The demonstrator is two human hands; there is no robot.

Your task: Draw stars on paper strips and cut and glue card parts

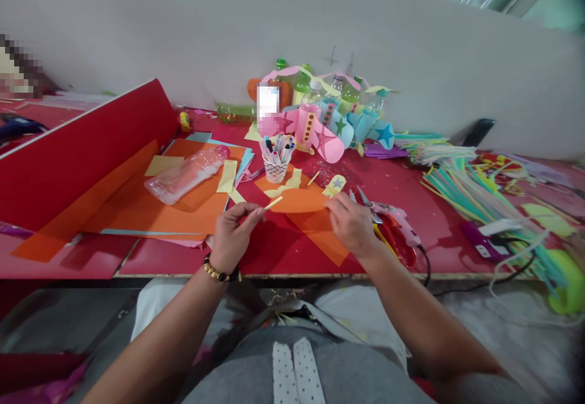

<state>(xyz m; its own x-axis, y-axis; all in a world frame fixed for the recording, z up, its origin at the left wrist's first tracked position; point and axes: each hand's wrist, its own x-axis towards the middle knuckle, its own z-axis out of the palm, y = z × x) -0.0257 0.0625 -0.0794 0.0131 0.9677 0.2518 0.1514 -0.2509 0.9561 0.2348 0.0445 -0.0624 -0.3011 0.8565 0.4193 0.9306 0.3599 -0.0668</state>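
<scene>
Orange rounded paper (302, 201) is pinched in the right hand (351, 223), a slim yellow strip (274, 203) in the left hand (233, 233)

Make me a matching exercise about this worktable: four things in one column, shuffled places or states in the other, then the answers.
Things:
1. left hand
2. right hand
3. clear bottle
4. patterned cup

States:
A. lying on orange paper
B. gripping an orange oval
C. upright, filled with pens
D. pinching a thin yellow strip

Pairs: 1-D, 2-B, 3-A, 4-C
</scene>
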